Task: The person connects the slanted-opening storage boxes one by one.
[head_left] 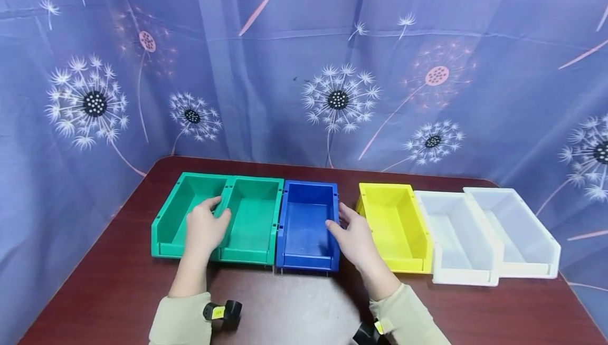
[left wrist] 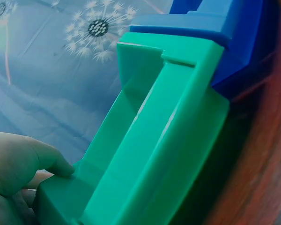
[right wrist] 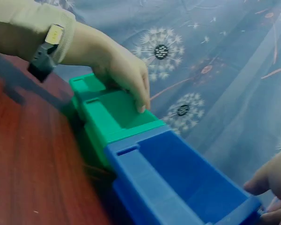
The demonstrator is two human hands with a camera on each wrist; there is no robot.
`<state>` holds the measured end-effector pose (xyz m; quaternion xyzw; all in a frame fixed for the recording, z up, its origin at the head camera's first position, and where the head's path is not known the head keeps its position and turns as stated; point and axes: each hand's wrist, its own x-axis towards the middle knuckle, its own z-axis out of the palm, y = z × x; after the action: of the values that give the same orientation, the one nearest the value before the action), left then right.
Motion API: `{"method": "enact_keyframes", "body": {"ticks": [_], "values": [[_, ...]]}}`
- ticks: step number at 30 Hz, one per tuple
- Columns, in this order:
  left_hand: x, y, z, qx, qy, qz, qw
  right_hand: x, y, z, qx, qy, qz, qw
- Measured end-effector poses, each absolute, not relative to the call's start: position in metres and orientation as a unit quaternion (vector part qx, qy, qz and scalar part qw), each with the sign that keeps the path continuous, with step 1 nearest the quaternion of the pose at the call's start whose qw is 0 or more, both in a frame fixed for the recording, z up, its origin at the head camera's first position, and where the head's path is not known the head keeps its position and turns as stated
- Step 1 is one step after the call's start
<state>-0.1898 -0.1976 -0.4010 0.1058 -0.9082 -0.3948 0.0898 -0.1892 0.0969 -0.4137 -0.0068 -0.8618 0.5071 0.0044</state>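
Two green plastic bins stand side by side, the left one [head_left: 163, 250] against the right one [head_left: 247, 256]. My left hand [head_left: 205, 226] pinches their adjoining walls, its thumb over the right green bin. In the left wrist view, that thumb [left wrist: 58, 164] lies on a green rim [left wrist: 145, 136]. A blue bin [head_left: 309, 263] stands right beside the green pair. My right hand [head_left: 355, 237] pinches its right wall, thumb at the inner side and fingers outside. The right wrist view has the right hand [right wrist: 274, 183] at the blue bin's far corner [right wrist: 164, 197], partly cut off.
Right of a gap, a yellow bin [head_left: 408, 266] stands by two white bins, one [head_left: 467, 277] slightly nearer than the other [head_left: 529, 270]. All rest on a dark red-brown table [head_left: 109, 287]. A blue dandelion-print curtain [head_left: 266, 97] hangs behind the table.
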Motion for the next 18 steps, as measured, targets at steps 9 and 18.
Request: {"method": "enact_keyframes", "body": {"ticks": [9,18], "values": [[-0.192,-0.207,-0.403,0.112,-0.909,-0.394,0.082,-0.196,0.086,-0.422,-0.122,-0.750,0.649,-0.036],[-0.192,-0.210,-0.403,0.111,-0.903,-0.409,0.077,-0.192,0.085,-0.411,-0.144,-0.727,0.671,-0.026]]}}
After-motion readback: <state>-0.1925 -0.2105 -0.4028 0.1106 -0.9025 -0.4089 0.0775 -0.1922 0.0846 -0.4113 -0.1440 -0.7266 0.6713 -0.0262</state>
